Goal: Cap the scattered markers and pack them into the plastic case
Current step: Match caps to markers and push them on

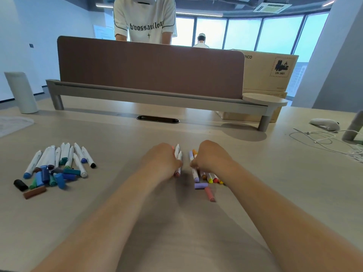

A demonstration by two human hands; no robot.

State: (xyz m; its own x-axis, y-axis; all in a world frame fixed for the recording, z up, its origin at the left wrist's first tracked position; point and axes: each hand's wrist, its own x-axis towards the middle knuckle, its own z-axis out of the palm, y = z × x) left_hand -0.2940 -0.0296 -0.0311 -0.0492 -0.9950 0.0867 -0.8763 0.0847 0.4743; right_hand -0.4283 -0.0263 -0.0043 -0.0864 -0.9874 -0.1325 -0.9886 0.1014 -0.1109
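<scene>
Left hand (163,160) grips 2 white markers (178,154), right hand (213,158) grips a marker bundle (196,176); all long axes run near-far.

Two groups of white-barrelled markers and loose caps lying on the desk.
At the left, a fan of markers (59,158) lies flat. The barrels are roughly parallel and touching, with blue, teal, brown and black ends pointing to the near side. Against those ends sits a heap of loose caps (51,178) in blues, teals and greens, with a black cap (20,185) and a brown cap (34,192) at its near-left edge. In the middle, the left hand (163,161) grips a pair of markers (178,158) with a pinkish-brown end. The right hand (213,158) grips a bunch of markers (208,176) with lilac, orange, yellow and red ends. A lilac cap (200,185) and a pink cap (209,194) lie loose beside that bunch.
</scene>
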